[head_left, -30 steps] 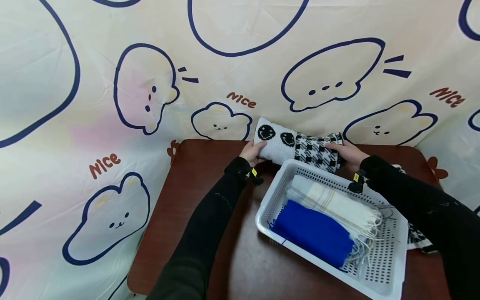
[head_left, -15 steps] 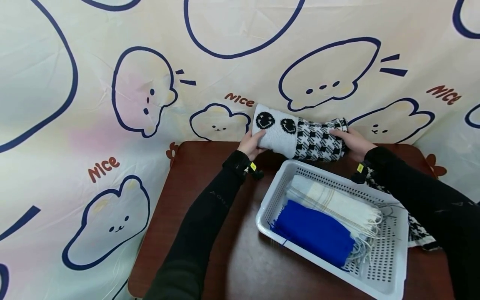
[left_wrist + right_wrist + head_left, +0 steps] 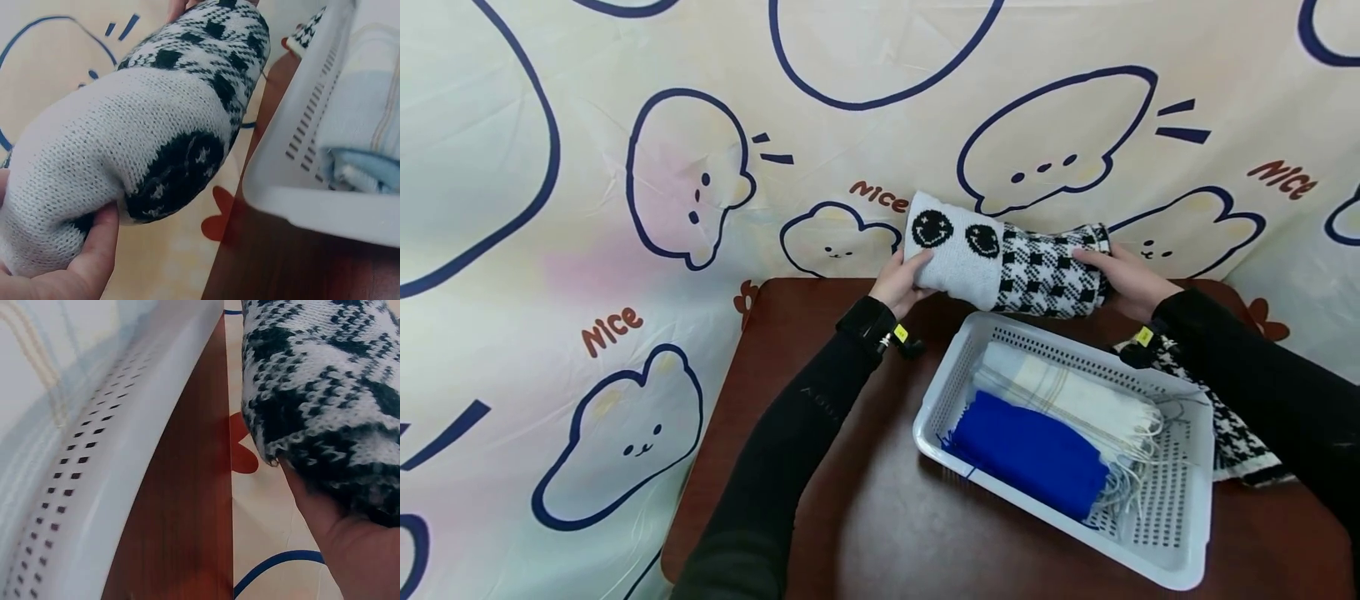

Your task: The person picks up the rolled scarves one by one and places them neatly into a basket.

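Observation:
A folded knitted scarf [image 3: 962,271], white with black smiley faces at one end and black-and-white houndstooth at the other, is held up above the table's far edge. My left hand [image 3: 901,283] grips its smiley end, and in the left wrist view the thumb [image 3: 100,240] sinks into the white knit. At the houndstooth end my right hand [image 3: 1131,279] holds on, thumb in front; its other fingers are mostly hidden behind the knit. Below the scarf stands a white perforated plastic basket [image 3: 1176,533], containing a blue fringed scarf [image 3: 1030,454] and a pale plaid fringed scarf [image 3: 1067,396].
Another black-and-white knitted piece [image 3: 1232,437] lies on the brown table [image 3: 887,508] right of the basket, partly under my right forearm. A cartoon-printed cloth backdrop [image 3: 820,150] rises close behind the table's far edge.
Both hands have lifted the knitted scarf higher, away from the basket's far rim. My right hand has also shifted to the right, with more houndstooth now showing.

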The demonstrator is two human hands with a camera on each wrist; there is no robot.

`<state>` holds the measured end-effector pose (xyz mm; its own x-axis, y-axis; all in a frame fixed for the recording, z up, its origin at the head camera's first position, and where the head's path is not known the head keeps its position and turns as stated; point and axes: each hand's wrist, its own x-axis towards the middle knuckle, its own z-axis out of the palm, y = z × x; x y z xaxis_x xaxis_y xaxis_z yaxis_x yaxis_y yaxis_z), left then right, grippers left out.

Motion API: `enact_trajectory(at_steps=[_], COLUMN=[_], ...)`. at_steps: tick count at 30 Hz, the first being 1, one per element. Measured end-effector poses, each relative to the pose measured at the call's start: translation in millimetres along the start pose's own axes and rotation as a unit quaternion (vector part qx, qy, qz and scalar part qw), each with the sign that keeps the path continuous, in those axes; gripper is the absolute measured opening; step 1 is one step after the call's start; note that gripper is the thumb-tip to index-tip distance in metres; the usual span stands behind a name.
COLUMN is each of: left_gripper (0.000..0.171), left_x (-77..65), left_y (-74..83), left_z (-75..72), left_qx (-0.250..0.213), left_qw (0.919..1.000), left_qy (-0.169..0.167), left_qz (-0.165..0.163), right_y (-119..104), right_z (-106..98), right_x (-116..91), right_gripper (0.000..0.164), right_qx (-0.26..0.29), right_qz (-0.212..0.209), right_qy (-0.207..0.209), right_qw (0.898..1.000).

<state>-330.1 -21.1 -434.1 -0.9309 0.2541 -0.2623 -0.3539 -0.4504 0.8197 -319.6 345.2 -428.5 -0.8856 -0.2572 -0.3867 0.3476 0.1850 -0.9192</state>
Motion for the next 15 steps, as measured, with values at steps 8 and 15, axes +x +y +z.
enact_trajectory(at_steps=[8,15], left_gripper=[0.049,0.052], left_x=[-12.6,-20.9], left_y=[2.9,-1.6], left_z=[11.6,15.6], left_qx=[0.02,0.025], left_qw=[0.9996,0.9992], left_qy=[-0.018,-0.03], left_qz=[0.012,-0.006], right_y=[-4,4], right_z=[-4,-11], right_x=[-22,-40], right_gripper=[0.051,0.073], right_qx=[0.031,-0.013], right_qz=[-0.003,0.0], right_qy=[0.007,0.006], right_qw=[0.999,1.0])
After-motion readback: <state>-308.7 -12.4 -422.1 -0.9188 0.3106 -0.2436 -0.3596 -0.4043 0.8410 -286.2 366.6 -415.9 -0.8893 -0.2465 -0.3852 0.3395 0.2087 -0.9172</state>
